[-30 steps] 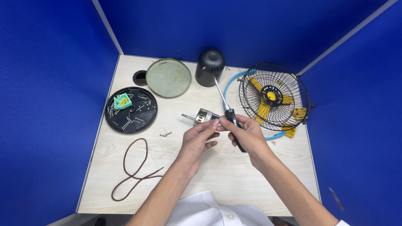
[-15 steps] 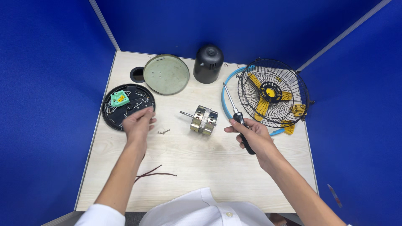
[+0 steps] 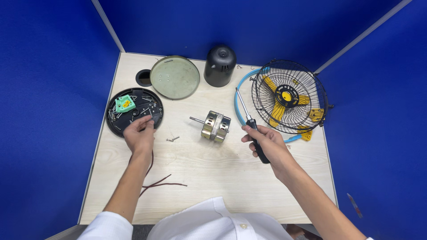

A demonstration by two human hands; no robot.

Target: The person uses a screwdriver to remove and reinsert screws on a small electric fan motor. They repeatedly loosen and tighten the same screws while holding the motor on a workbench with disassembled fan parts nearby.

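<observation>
- A second ago both hands were together at the middle of the frame, over the small motor; now the left hand [image 3: 140, 133] has swung out to the left-centre, to the edge of the round black tray [image 3: 116, 126] that holds loose screws and a green part.
- From that I judge something small was carried over to the tray (whether a screw sits between the fingertips is too small to tell).
- The left hand's fingers are curled and drawn close, tips touching the tray's lower right rim.
- The right hand [image 3: 265, 144], right of centre, is wrapped closed around the black handle of a screwdriver [image 3: 250, 126], shaft pointing up the frame toward the caged fan [image 3: 289, 97] at upper right.
- The motor [image 3: 215, 126] lies bare on the table [image 3: 213, 178] between the hands, touched by neither, with a loose screw [image 3: 172, 139] just left of it.
- A dark red wire [image 3: 158, 183] runs under the left forearm.
</observation>
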